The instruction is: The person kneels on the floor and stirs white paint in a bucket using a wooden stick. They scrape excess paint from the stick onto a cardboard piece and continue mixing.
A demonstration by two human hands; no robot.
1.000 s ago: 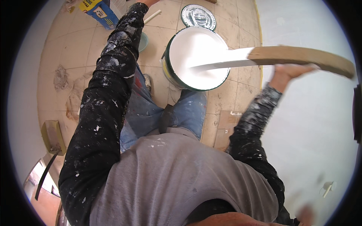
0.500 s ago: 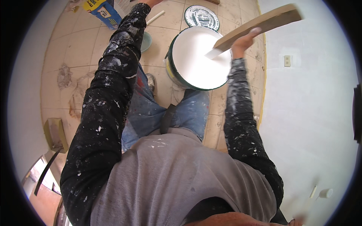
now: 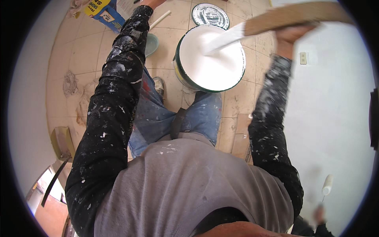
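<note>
Taking the clock from the middle of my view, my right hand (image 3: 291, 37) is at two o'clock, clasped about a long wooden board (image 3: 300, 15); the blur hides just how my fingers lie on it. The board's bare brown part runs out past my hand toward the wall, while its white-coated end slants down toward eight o'clock into the white paint (image 3: 221, 71). That paint lies in a big green-rimmed bucket (image 3: 182, 78), just short of one o'clock.

My left hand (image 3: 155, 2) is between eleven and twelve, cut off by the upper edge, so I can't tell whether it's spread or pinching anything. Below it a pale stick (image 3: 160, 19) lies on the tiled floor (image 3: 167, 65). A greenish bowl (image 3: 151, 44) sits at eleven o'clock, left of the bucket, and a blue and yellow box (image 3: 104, 15) stands farther left. Just past twelve, beyond the bucket, is a paint-smeared lid (image 3: 210, 15).

Down at four o'clock, another person's blurred hand (image 3: 319, 214) is by a white roller (image 3: 327, 184).
</note>
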